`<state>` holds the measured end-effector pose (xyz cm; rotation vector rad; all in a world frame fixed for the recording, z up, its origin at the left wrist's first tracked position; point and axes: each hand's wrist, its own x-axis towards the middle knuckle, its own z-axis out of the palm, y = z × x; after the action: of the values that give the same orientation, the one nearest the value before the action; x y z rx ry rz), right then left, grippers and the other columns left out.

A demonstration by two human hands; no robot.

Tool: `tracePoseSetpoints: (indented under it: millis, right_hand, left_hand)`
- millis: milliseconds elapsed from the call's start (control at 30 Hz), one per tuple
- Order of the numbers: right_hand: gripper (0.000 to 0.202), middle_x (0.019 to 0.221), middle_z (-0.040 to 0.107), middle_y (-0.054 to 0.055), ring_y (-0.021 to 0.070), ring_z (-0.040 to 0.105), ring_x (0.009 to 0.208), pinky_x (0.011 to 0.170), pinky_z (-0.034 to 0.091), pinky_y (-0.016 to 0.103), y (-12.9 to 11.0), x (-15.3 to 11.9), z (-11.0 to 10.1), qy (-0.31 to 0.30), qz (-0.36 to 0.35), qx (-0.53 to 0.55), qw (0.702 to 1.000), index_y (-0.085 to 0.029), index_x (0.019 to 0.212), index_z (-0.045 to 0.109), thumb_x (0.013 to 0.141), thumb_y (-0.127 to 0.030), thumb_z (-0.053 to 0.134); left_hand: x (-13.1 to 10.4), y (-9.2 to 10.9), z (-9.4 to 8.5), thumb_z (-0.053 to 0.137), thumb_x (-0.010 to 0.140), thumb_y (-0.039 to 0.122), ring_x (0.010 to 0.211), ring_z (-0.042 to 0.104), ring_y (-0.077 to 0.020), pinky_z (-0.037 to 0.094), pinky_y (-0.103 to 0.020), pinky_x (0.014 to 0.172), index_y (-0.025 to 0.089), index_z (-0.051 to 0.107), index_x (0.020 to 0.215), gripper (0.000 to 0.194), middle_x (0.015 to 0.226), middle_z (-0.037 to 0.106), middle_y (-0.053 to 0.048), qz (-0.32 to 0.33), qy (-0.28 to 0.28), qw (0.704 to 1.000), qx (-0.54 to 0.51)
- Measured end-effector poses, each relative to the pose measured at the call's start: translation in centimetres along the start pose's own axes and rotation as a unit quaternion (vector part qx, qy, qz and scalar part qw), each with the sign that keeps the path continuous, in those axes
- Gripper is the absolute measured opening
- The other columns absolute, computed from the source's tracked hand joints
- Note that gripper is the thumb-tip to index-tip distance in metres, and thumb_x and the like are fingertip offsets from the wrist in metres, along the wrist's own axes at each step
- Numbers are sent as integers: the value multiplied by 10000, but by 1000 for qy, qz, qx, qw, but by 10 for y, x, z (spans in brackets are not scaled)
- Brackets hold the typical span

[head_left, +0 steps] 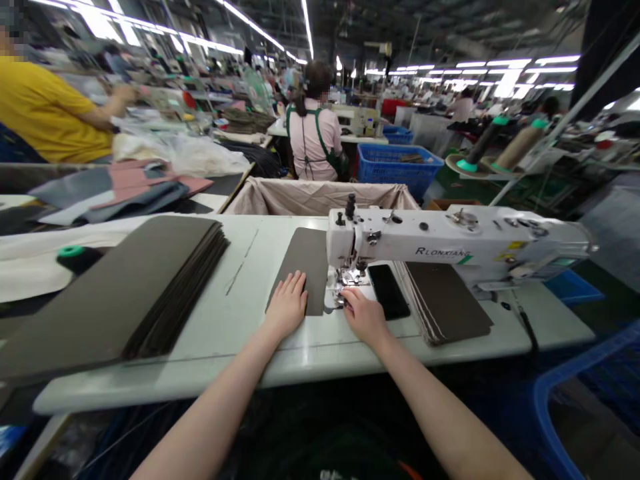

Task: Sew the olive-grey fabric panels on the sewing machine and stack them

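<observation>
A flat grey-brown fabric panel (306, 250) lies on the table left of the sewing machine (395, 233), its right edge at the presser foot. My left hand (289, 303) rests flat on the panel's lower part, fingers stretched out. Close to the needle plate, my right hand (364, 315) has its fingers bent and pressed together at the machine's front edge; what they hold, if anything, is hidden. A black phone (389, 292) lies just right of that hand. Beyond the phone sits a stack of brown panels (447, 300) with pale edges showing.
A tall stack of larger grey-brown panels (125, 287) covers the table's left side, beside a black thread cone (77, 259). Behind the table stands a cloth-lined bin (320, 193). Blue crates (395, 170) and seated co-workers are farther back. Another blue basket (550, 387) is at lower right.
</observation>
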<state>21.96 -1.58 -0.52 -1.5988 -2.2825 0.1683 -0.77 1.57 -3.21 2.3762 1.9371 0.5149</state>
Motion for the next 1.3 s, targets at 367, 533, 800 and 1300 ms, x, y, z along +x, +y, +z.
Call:
tracePoseSetpoints:
  millis: [367,533,800,1300]
  right_hand:
    - [385,1361,540,55,229,616,991,748,486,309,1,-4,4,-21,14,37,999,-247,1285,539,920,-263,418]
    - [318,1290,587,33,192,618,1001,797,491,273,1,-14,-13,-7,3,53,999,-242,1209,581,921,-240,448]
    - [306,1173,644,64,206,613,1047,908,474,322,21,-109,-44,9,47,234,971,-234,1192,590,927,-228,438]
    - [231,754,624,-19,160,607,671,615,387,247,13,-177,-33,-66,202,193,958,-234,969,540,977,-418,399]
  left_hand:
    - [-119,4,-53,360,975,387,1291,464,-275,345,-446,1088,161,547,1232,390,1328,551,-139,-57,4,998,-6]
    - [-100,19,-47,548,796,663,1403,260,-399,199,-588,1120,136,362,1435,849,1512,312,-215,-32,-7,999,9]
    - [-151,-9,-65,476,768,114,1452,160,-311,184,-579,1145,245,128,1539,856,1584,188,-68,134,-123,983,13]
    - [-102,52,-54,576,884,394,1127,554,-270,459,-433,978,256,590,1175,323,1183,609,-76,212,-109,966,-101]
